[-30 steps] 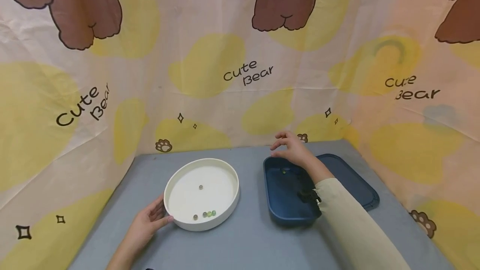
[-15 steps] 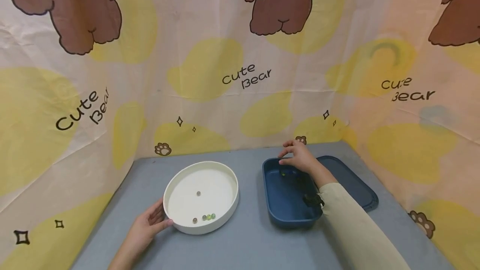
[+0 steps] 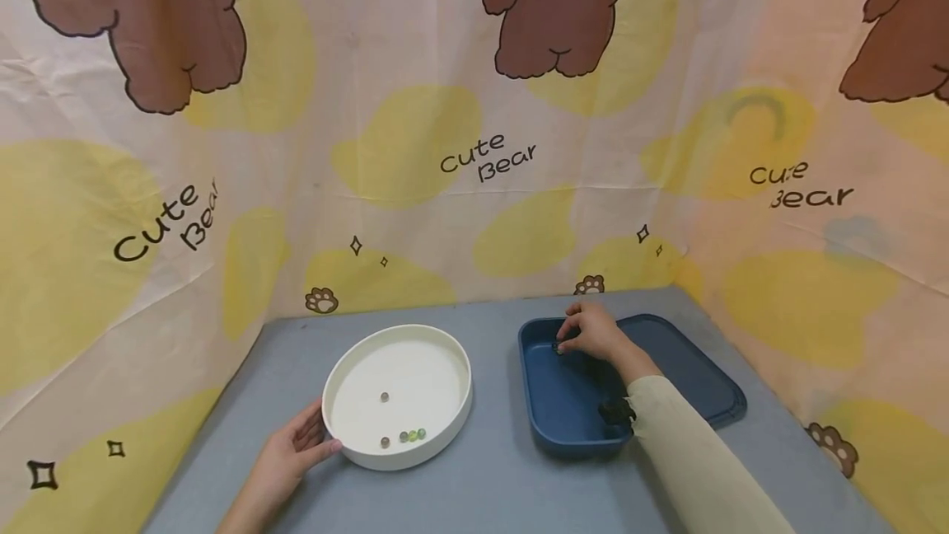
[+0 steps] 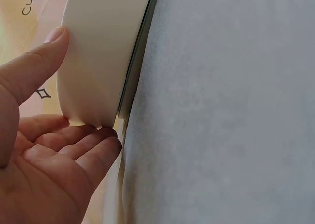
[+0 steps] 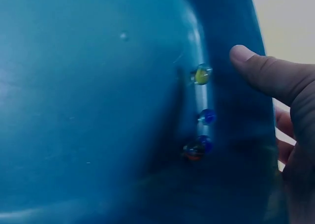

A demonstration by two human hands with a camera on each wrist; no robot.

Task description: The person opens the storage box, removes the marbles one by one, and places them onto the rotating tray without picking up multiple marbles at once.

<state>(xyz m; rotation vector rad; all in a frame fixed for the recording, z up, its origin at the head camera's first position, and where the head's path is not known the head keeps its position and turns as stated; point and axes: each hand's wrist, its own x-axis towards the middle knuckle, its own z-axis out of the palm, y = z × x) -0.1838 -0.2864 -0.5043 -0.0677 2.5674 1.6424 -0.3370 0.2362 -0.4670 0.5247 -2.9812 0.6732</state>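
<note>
A round white tray (image 3: 400,369) holds several glass marbles: one grey marble (image 3: 384,396) stands apart, and a green marble (image 3: 413,436) is among those near the front rim. My left hand (image 3: 285,452) grips the tray's near left edge; the left wrist view shows the thumb (image 4: 56,42) at the rim and fingertips against the lower wall. My right hand (image 3: 596,332) reaches over the far end of a blue rectangular container (image 3: 544,402). In the right wrist view its extended thumb (image 5: 261,69) is apart from a yellow marble (image 5: 202,75) and a blue marble (image 5: 207,116) along the container's inner edge.
A flat blue lid (image 3: 704,377) lies right of the container, partly behind the right forearm. A dark wrist device (image 3: 615,413) overlaps the container's right side. Printed cloth walls (image 3: 408,147) enclose the grey table (image 3: 474,489) at the back and sides.
My right hand has lowered toward the container's far inside end. The lone marble in the tray has rolled toward the front rim. My left hand keeps its place on the tray.
</note>
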